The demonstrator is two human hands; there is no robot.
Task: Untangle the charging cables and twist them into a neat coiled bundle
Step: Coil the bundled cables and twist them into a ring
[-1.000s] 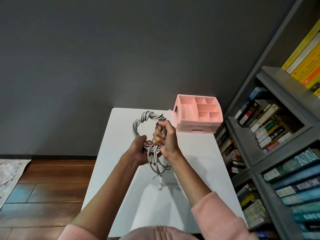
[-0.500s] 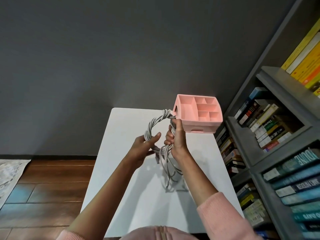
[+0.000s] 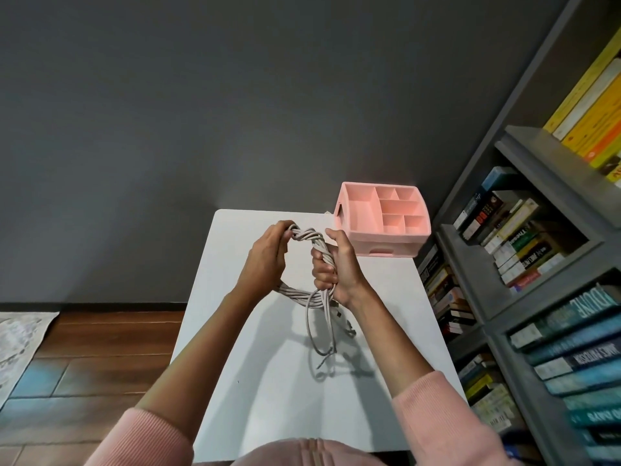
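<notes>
Charging cables (image 3: 299,292), pale grey and twisted together into a ring, sit between my two hands just above centre frame, held up over the bench.

Filling the upper half of the frame is a dark grey wall (image 3: 235,95). Down the right edge runs a grey bookshelf (image 3: 554,280) packed with books. One teal spine (image 3: 584,302) at lower right reads DONE in big letters, and a dark one below it (image 3: 594,356) seems to read JAMES PATTERSON. The other titles are too small for me to make out. Wooden floor (image 3: 100,348) shows at lower left, with the corner of a pale patterned rug (image 3: 20,338) at the left edge.

The white bench (image 3: 268,381) stretches from centre to bottom of frame. At its far right corner stands a pink organiser (image 3: 383,242) with several open compartments on top and a drawer front below, with no label that I can see.

My pink sleeves (image 3: 447,418) come in at the bottom corners. My left hand (image 3: 267,260) has its fingers curled round the upper left of the ring. My right hand (image 3: 339,264) is a closed fist gripping the twisted strands on the ring's right side, thumb up, just in front of the organiser.

Below that fist the loose ends (image 3: 319,341) hang down toward the bench. I cannot tell whether their tips touch it.
</notes>
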